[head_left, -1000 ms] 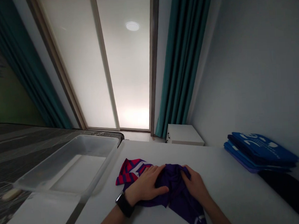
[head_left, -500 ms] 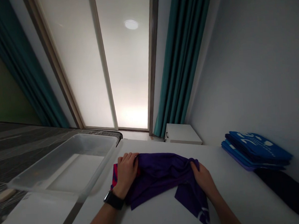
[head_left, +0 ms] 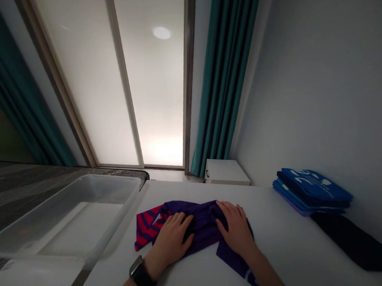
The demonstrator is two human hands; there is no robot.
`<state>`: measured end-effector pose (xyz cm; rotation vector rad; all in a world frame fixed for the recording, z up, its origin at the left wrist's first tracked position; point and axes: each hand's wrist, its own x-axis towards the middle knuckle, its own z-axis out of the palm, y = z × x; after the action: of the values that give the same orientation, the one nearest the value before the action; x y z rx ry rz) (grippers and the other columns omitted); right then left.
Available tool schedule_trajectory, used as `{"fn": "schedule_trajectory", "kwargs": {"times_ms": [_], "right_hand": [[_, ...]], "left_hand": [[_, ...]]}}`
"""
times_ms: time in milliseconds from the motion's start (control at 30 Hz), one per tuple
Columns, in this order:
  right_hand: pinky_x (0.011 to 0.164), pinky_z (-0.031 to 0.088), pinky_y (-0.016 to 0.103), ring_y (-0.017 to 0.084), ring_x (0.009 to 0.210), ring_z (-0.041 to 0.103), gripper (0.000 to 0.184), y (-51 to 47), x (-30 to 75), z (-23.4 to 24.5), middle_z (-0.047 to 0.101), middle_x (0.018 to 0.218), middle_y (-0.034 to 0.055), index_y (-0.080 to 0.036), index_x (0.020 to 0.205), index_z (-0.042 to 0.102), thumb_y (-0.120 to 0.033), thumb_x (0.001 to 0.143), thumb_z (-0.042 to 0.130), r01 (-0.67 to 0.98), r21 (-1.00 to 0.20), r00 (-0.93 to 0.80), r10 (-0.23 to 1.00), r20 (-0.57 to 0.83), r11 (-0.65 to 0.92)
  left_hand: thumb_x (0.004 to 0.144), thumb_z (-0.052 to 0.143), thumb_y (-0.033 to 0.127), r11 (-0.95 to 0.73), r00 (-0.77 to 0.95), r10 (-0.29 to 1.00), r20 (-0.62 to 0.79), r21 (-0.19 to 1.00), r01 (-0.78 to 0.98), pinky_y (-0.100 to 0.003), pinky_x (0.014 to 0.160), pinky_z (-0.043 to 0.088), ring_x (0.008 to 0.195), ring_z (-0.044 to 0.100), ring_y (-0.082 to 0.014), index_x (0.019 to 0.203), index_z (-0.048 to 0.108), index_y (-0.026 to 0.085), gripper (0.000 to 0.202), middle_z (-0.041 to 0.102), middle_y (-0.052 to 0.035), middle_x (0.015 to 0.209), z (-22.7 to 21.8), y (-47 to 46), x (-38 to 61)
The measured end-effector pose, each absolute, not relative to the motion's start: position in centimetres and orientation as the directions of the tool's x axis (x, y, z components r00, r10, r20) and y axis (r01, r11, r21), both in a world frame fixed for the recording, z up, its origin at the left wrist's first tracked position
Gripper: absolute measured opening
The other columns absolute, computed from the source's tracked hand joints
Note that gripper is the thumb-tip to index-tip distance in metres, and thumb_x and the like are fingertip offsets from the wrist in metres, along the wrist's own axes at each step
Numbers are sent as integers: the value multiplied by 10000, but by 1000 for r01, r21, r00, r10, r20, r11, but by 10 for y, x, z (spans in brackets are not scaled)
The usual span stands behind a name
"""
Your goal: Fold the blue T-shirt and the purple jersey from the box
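A purple garment (head_left: 203,230) with a red striped part at its left end lies rumpled on the white table (head_left: 186,281). My left hand (head_left: 172,240), with a dark watch on the wrist, rests palm down on the garment's left half, fingers and thumb apart. Over its right half lies my right hand (head_left: 234,226), thumb apart from the fingers. Part of the cloth is hidden beneath both hands. A purple flap with a white mark hangs out toward me below the right hand.
To the left stands a translucent plastic bin (head_left: 97,252). A stack of folded blue clothes (head_left: 313,189) sits at the right, with a black cloth (head_left: 355,243) in front of it. Beyond the table's far edge is a small white cabinet (head_left: 227,171).
Both hands have loosened from the cloth and now lie on top of it, closer together. The red striped part shows more at the left. The view has shifted slightly right.
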<state>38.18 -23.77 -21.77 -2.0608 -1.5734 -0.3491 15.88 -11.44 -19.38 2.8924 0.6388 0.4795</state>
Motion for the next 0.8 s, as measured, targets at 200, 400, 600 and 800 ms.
{"fn": "schedule_trajectory", "kwargs": {"times_ms": [200,400,600,800], "right_hand": [[917,408,414,269,933,642,255,-235,364,-219,719,937,113,-197,1004,689,-254,927,453,932,-225,338,903,264,-283],[646,436,308,221,685,659,541,-236,349,-211,729,753,81,-237,710,654,-421,1005,241,777,-560,460,866,195,-287],[655,436,302,217,700,639,495,-238,365,-209,720,767,64,-244,712,625,-498,963,281,716,-634,546,800,249,-291],[648,415,301,211,658,625,471,-247,380,-198,688,688,37,-258,704,589,-577,932,328,735,-596,566,776,276,-324]], "left_hand": [[850,533,196,-865,791,497,357,130,485,-534,1155,233,1391,336,-311,1475,350,188,651,384,-132,1521,-216,-93,156],[839,514,159,-910,843,403,357,255,327,-469,1096,366,1310,420,-282,1372,475,232,539,474,-96,1429,-202,-112,165],[817,619,320,-862,853,469,231,330,385,-486,1083,385,1301,441,-313,1436,416,208,661,501,-123,1415,-217,-115,171],[904,504,364,-840,814,538,219,211,499,-520,1178,203,1417,330,-290,1494,348,176,639,396,-126,1524,-229,-85,164]]}}
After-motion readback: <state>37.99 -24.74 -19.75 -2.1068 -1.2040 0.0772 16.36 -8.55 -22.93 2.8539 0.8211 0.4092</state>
